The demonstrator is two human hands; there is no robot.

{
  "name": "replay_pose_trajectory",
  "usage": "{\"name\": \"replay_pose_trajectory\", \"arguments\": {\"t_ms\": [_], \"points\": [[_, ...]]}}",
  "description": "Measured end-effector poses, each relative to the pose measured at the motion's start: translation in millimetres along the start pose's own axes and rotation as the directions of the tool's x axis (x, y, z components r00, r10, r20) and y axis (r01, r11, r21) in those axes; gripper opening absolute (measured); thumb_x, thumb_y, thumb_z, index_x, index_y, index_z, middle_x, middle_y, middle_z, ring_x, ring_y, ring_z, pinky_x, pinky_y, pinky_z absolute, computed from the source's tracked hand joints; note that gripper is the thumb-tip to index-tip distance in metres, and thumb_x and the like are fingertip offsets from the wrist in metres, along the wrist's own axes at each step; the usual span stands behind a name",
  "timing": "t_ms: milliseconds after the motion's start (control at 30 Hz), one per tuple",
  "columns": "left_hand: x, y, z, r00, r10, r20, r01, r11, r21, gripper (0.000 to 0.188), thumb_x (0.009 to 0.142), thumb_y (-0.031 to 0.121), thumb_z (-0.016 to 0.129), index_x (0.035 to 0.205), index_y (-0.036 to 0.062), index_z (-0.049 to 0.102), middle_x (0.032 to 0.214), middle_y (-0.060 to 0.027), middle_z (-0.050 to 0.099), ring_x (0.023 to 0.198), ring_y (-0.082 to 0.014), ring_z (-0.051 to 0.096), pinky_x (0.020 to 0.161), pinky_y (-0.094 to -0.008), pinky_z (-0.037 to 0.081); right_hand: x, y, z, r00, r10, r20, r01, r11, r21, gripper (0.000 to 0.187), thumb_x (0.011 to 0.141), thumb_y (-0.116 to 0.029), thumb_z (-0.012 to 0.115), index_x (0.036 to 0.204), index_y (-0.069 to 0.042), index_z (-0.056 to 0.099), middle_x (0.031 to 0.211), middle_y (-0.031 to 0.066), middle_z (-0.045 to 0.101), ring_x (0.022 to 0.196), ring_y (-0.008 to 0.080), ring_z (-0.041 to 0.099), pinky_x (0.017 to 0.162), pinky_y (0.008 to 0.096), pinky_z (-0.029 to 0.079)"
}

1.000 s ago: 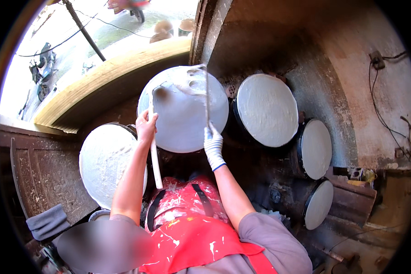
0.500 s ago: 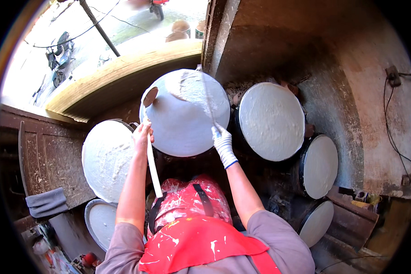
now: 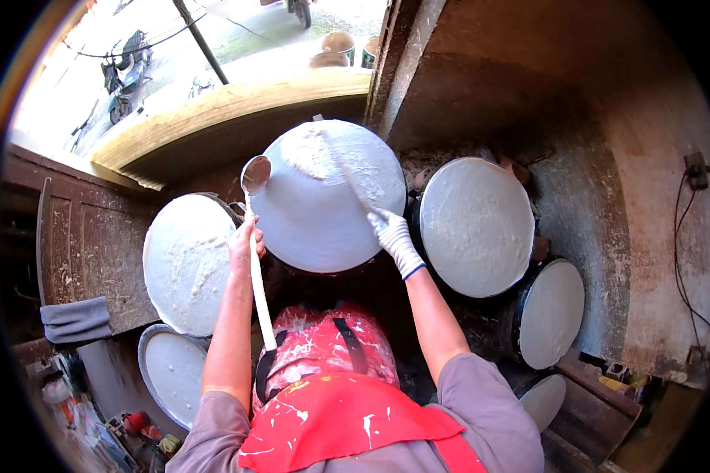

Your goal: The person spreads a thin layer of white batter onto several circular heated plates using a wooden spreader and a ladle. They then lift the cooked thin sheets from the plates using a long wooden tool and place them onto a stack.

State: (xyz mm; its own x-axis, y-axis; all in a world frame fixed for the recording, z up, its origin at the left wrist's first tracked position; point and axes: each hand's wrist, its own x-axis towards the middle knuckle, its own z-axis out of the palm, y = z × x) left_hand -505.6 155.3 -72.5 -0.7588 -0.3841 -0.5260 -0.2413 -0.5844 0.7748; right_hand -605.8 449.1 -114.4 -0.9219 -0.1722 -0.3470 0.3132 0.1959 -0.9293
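White discs (image 3: 323, 221): six; left hand (image 3: 246, 241): gripping one ladle (image 3: 255, 174); right hand (image 3: 395, 240): clutching one bar (image 3: 356, 186)

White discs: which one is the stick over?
The middle disc, highest in view: the stick in the gloved right hand crosses it and no other.

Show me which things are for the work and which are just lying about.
Likely for the work:
long-handled ladle, in the left hand
thin tool, in the gloved right hand
middle white round surface

Probably just about:
grey cloth
scooter outside
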Motion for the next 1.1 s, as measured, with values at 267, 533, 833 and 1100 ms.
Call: {"name": "replay_pose_trajectory", "arguments": {"t_ms": [267,533,833,1100], "points": [[-17,2,-12,1.0,-0.017,-0.024,0.017,1.0,-0.021,0.03,0.089,0.027,0.046,0.106,0.0018,0.047,0.057,-0.0015,0.043,0.036,-0.0087,0.037,0.033,-0.022,0.03,-14,1,-14,0.976,-0.107,0.189,0.119,0.991,-0.054,0.029,0.082,-0.013,0.057,0.108,0.001,0.057,0.101,0.006,0.06,0.09,0.0096,0.052,0.082,0.0226,0.041],[-30,-4,-23,0.999,-0.048,-0.015,0.048,0.999,-0.008,0.035,0.089,0.028,0.044,0.112,0.0005,0.044,0.058,-0.0025,0.043,0.036,-0.0092,0.036,0.033,-0.0232,0.03,16,-27,-14,0.928,0.042,0.369,0.011,0.99,-0.138,0.028,0.081,-0.014,0.059,0.107,-0.005,0.059,0.062,-0.0073,0.048,0.051,0.0029,0.037,0.046,0.0184,0.032],[-50,-2,-33,0.999,-0.037,-0.005,0.036,0.994,-0.108,0.035,0.09,0.027,0.041,0.114,0.0004,0.043,0.06,-0.0025,0.043,0.036,-0.0092,0.036,0.033,-0.0229,0.031,43,-14,-42,0.972,0.044,0.232,-0.036,0.998,-0.042,0.025,0.081,-0.012,0.06,0.104,-0.001,0.06,0.063,-0.0066,0.051,0.049,0.0015,0.037,0.044,0.0164,0.031],[-67,0,-41,0.997,-0.01,-0.074,0.002,0.994,-0.107,0.036,0.09,0.028,0.04,0.115,0.0016,0.042,0.06,-0.0017,0.042,0.036,-0.0081,0.036,0.033,-0.0217,0.031,20,-47,-32,0.749,0.218,0.626,-0.009,0.948,-0.319,0.028,0.082,-0.017,0.059,0.109,-0.01,0.059,0.06,-0.0059,0.048,0.048,0.0029,0.035,0.043,0.0191,0.03]]}}
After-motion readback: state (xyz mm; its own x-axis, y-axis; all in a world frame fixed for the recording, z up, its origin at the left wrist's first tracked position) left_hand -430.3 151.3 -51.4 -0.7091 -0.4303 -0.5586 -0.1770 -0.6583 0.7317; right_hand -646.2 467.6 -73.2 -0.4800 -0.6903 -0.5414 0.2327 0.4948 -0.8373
